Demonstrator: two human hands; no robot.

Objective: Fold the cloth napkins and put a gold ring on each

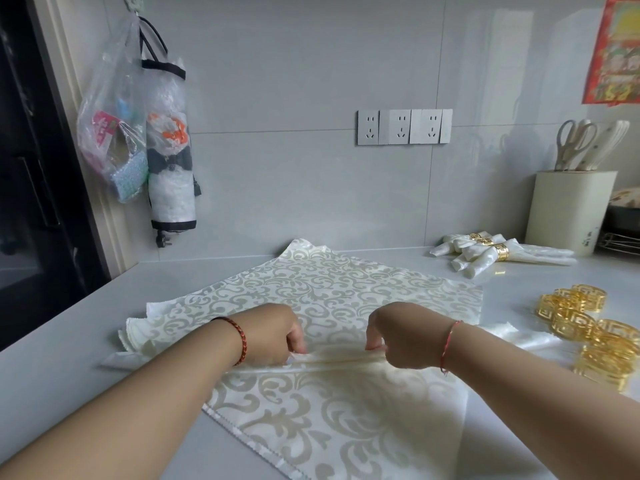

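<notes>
The slick damask napkin (332, 296) lies flat under and beyond my hands; its pleat could slide loose if either pinch eases. My left hand (277, 332) and right hand (394, 336) both pinch that narrow ridge. The fretwork gold rings (585, 327), hard and round, sit right of my right hand.

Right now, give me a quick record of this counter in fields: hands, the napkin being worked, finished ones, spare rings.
left hand: pinches a pleat in the napkin
right hand: pinches the same pleat, further right
napkin: cream damask, spread flat on the counter, one raised fold across its middle
finished napkins: at least two, ringed, far right near the wall
loose gold rings: cluster at right edge, unused
unfolded stack: under the napkin's left side
</notes>
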